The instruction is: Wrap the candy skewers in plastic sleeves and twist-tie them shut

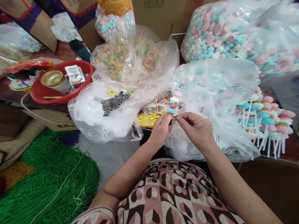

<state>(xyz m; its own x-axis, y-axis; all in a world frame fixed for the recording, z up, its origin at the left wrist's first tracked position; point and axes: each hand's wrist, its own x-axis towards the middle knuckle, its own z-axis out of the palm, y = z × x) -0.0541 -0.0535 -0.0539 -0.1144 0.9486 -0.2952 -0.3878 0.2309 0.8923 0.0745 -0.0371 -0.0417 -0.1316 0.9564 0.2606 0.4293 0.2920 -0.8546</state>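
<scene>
My left hand (161,128) is closed around the lower end of a marshmallow lollipop (175,101) in a clear wrapper, which points up and away from me. Pink, white and blue pieces are stacked in it. Close beside, my right hand (197,129) is closed in a pinch at the base of the wrapper, on what looks like a thin twist tie; the fingertips mostly hide it. Just left of the hands lies a pile of yellow twist ties (148,120). Many unwrapped marshmallow lollipops (266,116) with white sticks are heaped at the right.
Large clear bags of marshmallows (217,34) and of small ring candies (112,59) stand at the back. A red basin (62,99) holds a metal bowl. A plastic bag (86,121) carries grey striped bands (115,102). Green cords (58,174) lie heaped at lower left.
</scene>
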